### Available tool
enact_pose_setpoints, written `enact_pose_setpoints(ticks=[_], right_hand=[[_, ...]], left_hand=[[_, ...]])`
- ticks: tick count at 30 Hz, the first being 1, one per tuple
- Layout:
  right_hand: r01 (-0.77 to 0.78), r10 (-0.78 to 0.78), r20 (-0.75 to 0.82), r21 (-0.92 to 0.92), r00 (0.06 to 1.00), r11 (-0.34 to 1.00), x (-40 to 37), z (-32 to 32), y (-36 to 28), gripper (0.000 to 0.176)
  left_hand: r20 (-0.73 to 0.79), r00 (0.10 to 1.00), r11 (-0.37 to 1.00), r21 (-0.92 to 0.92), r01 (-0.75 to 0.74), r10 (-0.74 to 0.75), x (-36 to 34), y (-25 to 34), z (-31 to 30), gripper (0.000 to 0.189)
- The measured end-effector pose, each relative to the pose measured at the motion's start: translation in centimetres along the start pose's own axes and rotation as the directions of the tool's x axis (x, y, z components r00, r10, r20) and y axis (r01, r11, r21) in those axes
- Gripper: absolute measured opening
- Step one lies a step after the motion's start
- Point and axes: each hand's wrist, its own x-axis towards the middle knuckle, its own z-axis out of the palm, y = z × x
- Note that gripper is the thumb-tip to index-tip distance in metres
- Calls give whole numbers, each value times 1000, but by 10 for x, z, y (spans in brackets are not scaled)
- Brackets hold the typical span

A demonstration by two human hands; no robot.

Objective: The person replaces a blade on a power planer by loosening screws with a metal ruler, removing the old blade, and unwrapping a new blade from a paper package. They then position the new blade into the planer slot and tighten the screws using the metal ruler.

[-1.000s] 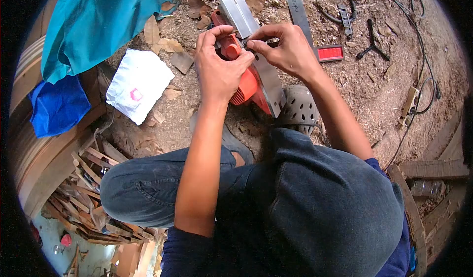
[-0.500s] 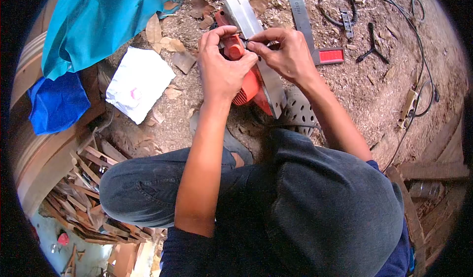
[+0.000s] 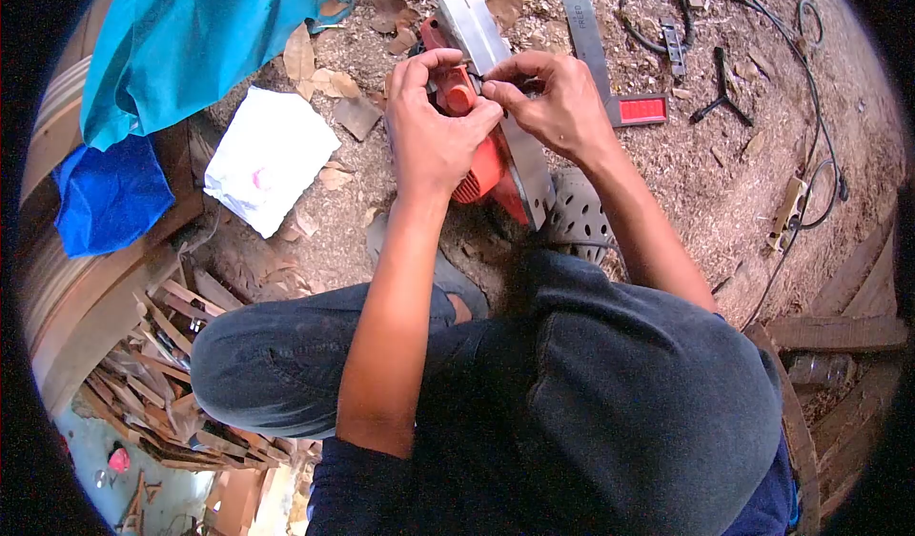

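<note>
A red power tool (image 3: 484,169) with a long flat metal base (image 3: 522,151) lies tilted on the ground in front of the knees, its metal face up. My left hand (image 3: 434,131) is wrapped round its red body, with thumb and forefinger by the round red knob (image 3: 458,96). At the metal edge beside that knob, my right hand (image 3: 553,105) pinches with thumb and forefinger. Whatever small piece lies between those fingertips is too small to make out.
A square with a red handle (image 3: 642,109), a black three-armed key (image 3: 721,93) and a black cable (image 3: 818,107) lie to the right. White paper (image 3: 272,160), teal cloth (image 3: 200,40) and blue cloth (image 3: 112,198) are at the left. A perforated shoe (image 3: 578,214) is near the tool.
</note>
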Motion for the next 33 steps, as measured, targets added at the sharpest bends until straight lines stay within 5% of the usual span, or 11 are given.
enact_pose_setpoints(ticks=[4, 10, 13, 16, 20, 29, 31, 33], right_hand=[[50, -51, -12, -54, 999, 997, 0, 1, -2, 23], [-135, 139, 24, -124, 990, 983, -1, 2, -12, 24], [-32, 35, 34, -67, 999, 997, 0, -3, -3, 20], [411, -410, 36, -100, 912, 906, 9, -9, 9, 14], [435, -426, 91, -162, 900, 886, 10, -9, 6, 10], [205, -202, 49, -81, 978, 975, -2, -11, 1, 12], [126, -141, -144, -110, 979, 986, -13, -31, 11, 19], [38, -87, -138, -323, 987, 946, -27, -67, 28, 30]], left_hand=[[-12, 999, 999, 11, -51, 51, 1, -1, 1, 51], [0, 1000, 1000, -15, -7, 7, 1, -5, 1, 51], [5, 1000, 1000, 1, -21, 21, 0, -7, 2, 51], [17, 1000, 999, -43, 24, -23, 0, -8, 2, 51], [2, 1000, 999, -33, 8, -8, -1, -6, 1, 51], [-1, 1000, 1000, -28, 5, -5, 0, -4, 2, 52], [-7, 1000, 1000, -1, -17, 17, -3, -4, 1, 52], [-24, 1000, 1000, -29, -3, 3, -4, -3, 2, 53]])
